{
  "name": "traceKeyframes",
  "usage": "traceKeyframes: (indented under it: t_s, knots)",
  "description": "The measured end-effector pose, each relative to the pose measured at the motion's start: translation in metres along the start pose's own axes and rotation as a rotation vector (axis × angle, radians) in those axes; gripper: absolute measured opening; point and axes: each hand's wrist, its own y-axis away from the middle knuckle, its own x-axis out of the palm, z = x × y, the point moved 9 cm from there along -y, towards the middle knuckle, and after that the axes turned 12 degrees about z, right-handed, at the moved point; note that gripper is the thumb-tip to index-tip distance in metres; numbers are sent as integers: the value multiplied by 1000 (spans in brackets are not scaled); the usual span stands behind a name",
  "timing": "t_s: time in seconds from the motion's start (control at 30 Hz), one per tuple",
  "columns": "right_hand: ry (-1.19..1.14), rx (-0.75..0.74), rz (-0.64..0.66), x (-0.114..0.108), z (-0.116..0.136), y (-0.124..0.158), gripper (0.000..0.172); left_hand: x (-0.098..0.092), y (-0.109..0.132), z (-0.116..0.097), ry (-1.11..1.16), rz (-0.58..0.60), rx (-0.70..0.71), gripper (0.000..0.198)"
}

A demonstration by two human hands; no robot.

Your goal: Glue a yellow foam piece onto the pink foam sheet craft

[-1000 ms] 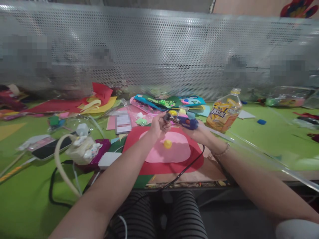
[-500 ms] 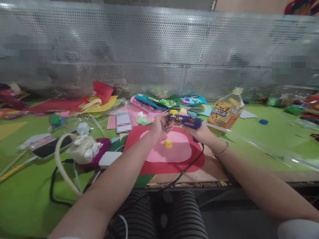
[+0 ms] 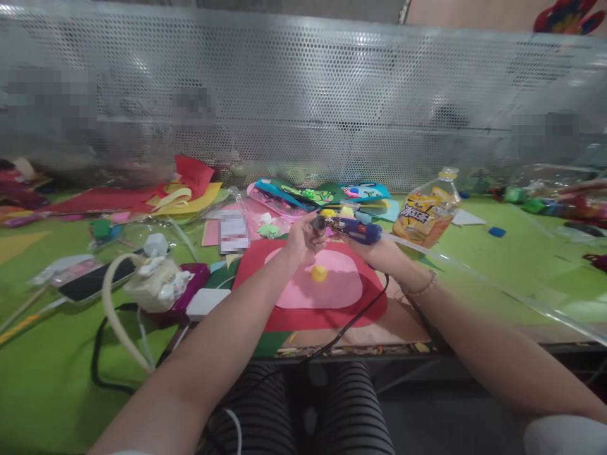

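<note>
My right hand [image 3: 383,254] is wrapped around a blue glue gun [image 3: 361,230], whose nozzle points left. From the gun's back a long clear glue stick [image 3: 458,264] runs off to the right. Pinched in the fingers of my left hand [image 3: 300,243] is a small dark round piece [image 3: 318,223], close to the nozzle; its kind is unclear. Below both hands lies a red sheet [image 3: 256,291] with a pink rounded sheet [image 3: 303,297] on top. A small yellow round piece [image 3: 319,273] sits on the pink sheet.
A drink bottle [image 3: 427,208] stands behind my right hand. Left are a phone [image 3: 97,280], a power adapter [image 3: 154,287] and cables. Decorated felt pieces [image 3: 322,193] lie at the back, before a perforated metal screen [image 3: 303,95]. Another person's hand [image 3: 585,188] shows far right.
The dark piece in my left hand has turned, showing more of its round face near the nozzle. The view has shifted slightly. Another person's hand has appeared at the far right.
</note>
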Motion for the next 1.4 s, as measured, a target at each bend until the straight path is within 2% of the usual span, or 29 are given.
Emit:
traceKeyframes:
  t_s: [0.2, 0.4, 0.47, 0.67, 1.1, 1.4]
  knots:
    - [-21, -24, 34, 2, -1, 0, 22, -4, -3, 0, 6, -9, 7, 21]
    - [-123, 105, 95, 11, -21, 0, 28, -8, -3, 0, 0, -48, 14, 18]
    - [-168, 106, 109, 14, -23, 0, 28, -7, -2, -1, -7, -56, 14, 17]
    - [-227, 57, 88, 12, -19, 1, 30, -5, -1, 0, -26, -74, 10, 17]
    - [-341, 168, 87, 24, -31, -2, 29, -5, -5, 2, -63, 6, 8, 17]
    - [-275, 142, 95, 24, -25, -4, 31, -8, -4, -2, -59, -55, 16, 16]
